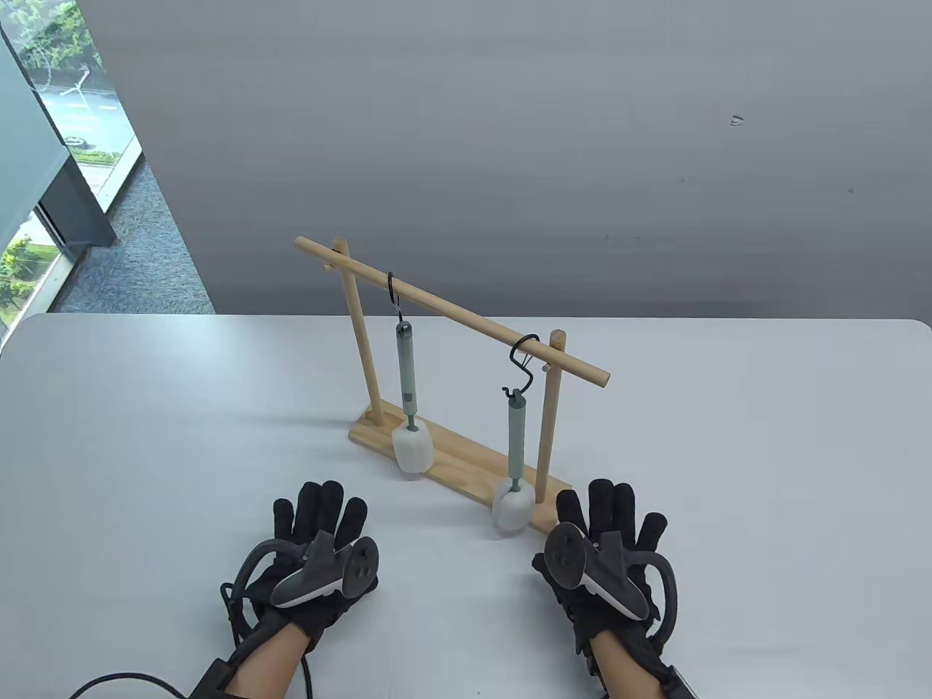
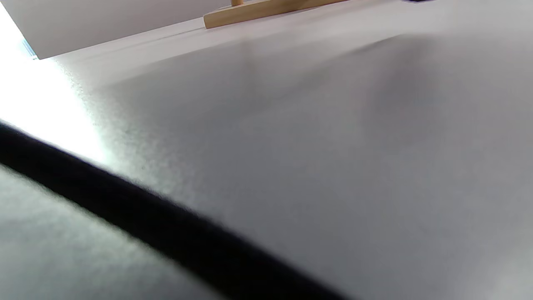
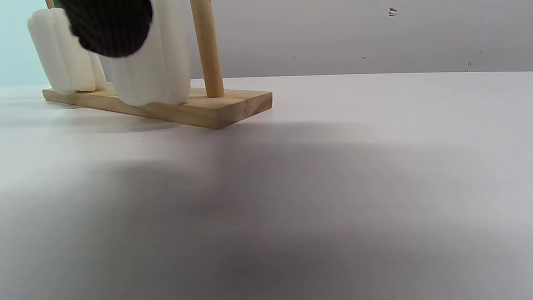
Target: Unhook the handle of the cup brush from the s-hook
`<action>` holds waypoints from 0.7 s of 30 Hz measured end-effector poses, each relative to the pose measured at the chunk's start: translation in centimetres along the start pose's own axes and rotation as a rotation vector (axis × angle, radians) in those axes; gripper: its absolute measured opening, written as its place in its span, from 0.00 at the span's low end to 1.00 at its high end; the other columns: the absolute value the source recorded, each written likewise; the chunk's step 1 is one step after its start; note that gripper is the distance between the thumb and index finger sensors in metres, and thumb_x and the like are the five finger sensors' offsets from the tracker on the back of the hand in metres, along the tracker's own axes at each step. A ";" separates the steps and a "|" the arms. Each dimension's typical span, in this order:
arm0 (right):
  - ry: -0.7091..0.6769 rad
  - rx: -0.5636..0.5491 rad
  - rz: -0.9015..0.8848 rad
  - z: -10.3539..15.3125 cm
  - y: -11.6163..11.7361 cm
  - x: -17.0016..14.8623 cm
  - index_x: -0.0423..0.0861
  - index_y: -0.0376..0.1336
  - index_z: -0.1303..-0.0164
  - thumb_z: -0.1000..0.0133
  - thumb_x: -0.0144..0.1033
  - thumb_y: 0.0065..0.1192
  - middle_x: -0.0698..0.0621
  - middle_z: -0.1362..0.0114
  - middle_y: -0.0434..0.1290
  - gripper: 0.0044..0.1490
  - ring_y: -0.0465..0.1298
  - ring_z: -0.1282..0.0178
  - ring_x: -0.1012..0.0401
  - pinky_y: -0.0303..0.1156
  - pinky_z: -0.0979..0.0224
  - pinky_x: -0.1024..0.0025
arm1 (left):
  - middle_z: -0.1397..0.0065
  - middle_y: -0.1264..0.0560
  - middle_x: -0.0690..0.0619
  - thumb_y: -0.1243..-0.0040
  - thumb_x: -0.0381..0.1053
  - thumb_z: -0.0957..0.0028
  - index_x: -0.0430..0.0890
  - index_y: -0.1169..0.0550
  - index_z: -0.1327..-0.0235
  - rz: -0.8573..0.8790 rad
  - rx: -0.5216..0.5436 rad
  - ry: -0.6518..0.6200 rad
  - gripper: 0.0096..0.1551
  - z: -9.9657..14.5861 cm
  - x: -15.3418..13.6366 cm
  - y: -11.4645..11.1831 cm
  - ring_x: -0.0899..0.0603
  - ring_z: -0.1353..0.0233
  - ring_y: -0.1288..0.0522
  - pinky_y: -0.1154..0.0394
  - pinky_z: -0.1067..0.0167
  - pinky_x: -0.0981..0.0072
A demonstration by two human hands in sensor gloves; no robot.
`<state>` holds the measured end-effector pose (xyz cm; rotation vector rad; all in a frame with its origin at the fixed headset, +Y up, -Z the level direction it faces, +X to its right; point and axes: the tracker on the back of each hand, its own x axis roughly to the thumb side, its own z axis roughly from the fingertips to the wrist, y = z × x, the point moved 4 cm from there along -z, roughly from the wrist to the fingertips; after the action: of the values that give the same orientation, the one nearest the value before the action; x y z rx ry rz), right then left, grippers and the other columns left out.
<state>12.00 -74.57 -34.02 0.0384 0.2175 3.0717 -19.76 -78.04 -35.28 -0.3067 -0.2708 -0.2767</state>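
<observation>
A wooden rack (image 1: pixel 451 313) stands mid-table with a slanted bar. Two black S-hooks hang on it: the left S-hook (image 1: pixel 394 291) and the right S-hook (image 1: pixel 526 357). Each carries a cup brush with a grey-green handle and a white sponge head: the left brush (image 1: pixel 405 371) and the right brush (image 1: pixel 515 444). My left hand (image 1: pixel 320 535) rests flat on the table, fingers spread, empty, in front of the rack. My right hand (image 1: pixel 608 531) rests flat, empty, just right of the right brush's sponge (image 1: pixel 510 510). The right wrist view shows both sponges (image 3: pixel 154 75) and one fingertip (image 3: pixel 108 25).
The rack's wooden base (image 1: pixel 466 459) lies diagonally on the white table (image 1: pixel 145 437); its corner shows in the left wrist view (image 2: pixel 258 12) and in the right wrist view (image 3: pixel 208 112). A grey wall stands behind. A black cable (image 1: pixel 124 681) runs from my left wrist.
</observation>
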 end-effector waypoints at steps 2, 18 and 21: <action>0.000 -0.002 -0.003 0.0 0.0 0.0 0.49 0.28 0.22 0.44 0.58 0.50 0.35 0.23 0.18 0.54 0.21 0.19 0.38 0.16 0.35 0.27 | 0.22 0.75 0.32 0.56 0.73 0.52 0.45 0.69 0.28 -0.006 -0.012 0.000 0.59 -0.1 0.1 -0.1 0.23 0.19 0.70 0.69 0.32 0.25; -0.012 0.023 -0.044 -0.2 0.1 -0.2 0.46 0.32 0.21 0.44 0.57 0.50 0.34 0.23 0.19 0.53 0.23 0.19 0.37 0.17 0.35 0.27 | 0.19 0.63 0.31 0.53 0.70 0.52 0.39 0.62 0.26 0.441 0.001 -0.085 0.58 -0.4 -0.5 -0.3 0.24 0.17 0.57 0.59 0.31 0.26; -0.026 0.025 -0.059 -0.3 0.1 -0.2 0.45 0.33 0.20 0.44 0.56 0.50 0.34 0.22 0.20 0.53 0.24 0.19 0.37 0.18 0.35 0.27 | 0.19 0.56 0.31 0.51 0.69 0.52 0.38 0.58 0.26 0.516 0.050 -0.086 0.57 -0.3 -0.9 0.3 0.25 0.18 0.49 0.55 0.30 0.27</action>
<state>12.14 -74.67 -34.28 0.0719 0.2511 3.0077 -20.43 -77.69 -35.85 -0.3287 -0.2732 0.2520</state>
